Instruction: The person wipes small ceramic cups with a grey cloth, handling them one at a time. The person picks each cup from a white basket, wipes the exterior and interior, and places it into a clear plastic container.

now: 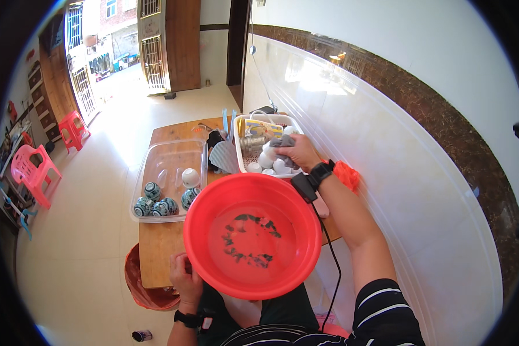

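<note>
My right hand [302, 152] reaches over the white plastic basket [238, 149] and is closed on a grey cloth [284, 142], beside a white cup partly covered by the cloth. Several small white cups [266, 160] lie in the basket with a glass vessel [253, 143] and a yellow printed packet [268, 126]. A red plastic basin [253, 181] of water, with a dark pattern on its bottom, stands in front of me. At the basin's lower left rim is my left hand [186, 277], its fingers curled; whether it grips the rim cannot be told.
A clear plastic tray [140, 181] on the wooden table [160, 255] holds several blue-patterned cups [152, 190] and one white cup [190, 177]. An orange-red bag [347, 174] lies right of the basket. A lined bin [134, 281] stands below the table; a black cable [335, 255] hangs from my right wrist.
</note>
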### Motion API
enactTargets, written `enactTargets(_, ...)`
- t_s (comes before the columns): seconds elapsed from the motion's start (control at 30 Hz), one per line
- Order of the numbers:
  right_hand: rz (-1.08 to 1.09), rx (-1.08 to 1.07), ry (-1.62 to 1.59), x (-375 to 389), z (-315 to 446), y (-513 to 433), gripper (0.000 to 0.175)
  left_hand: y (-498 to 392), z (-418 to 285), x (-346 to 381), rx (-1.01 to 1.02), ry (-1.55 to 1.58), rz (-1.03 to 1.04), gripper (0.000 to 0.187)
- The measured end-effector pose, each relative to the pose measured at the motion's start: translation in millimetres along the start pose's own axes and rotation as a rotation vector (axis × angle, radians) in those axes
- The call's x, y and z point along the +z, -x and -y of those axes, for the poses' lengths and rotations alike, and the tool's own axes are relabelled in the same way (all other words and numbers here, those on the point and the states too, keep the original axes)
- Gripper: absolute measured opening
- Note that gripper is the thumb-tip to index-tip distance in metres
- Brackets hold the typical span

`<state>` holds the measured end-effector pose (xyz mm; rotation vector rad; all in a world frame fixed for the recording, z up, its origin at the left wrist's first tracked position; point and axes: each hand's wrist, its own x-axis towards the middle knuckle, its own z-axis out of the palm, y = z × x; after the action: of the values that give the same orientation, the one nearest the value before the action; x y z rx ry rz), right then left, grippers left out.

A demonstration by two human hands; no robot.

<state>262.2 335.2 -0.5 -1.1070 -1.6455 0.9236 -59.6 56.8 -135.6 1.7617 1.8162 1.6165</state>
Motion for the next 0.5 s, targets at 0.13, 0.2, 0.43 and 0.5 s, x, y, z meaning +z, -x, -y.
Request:
enactTargets(0.13,0.002,0.172,-0.438,-19,31,46,0.023,3,10,2,-0.12,0.226,-0.011,0.017)
enactTargets(0.2,0.057,0.296,-0.523,-20,45,78,0.022,0,11,-1,-0.234,0.351,-0.047,0.019)
enactTargets(0.43,0.283,0.357,-1.014,32,67,168,0.027,-23,-59,-36,0.051,0.313,-0.086,0.042)
enactTargets(0.5,0.367,0.393,-1.093,55,71,184,0.03,-31,-88,-43,0.171,0.198,0.001,0.053)
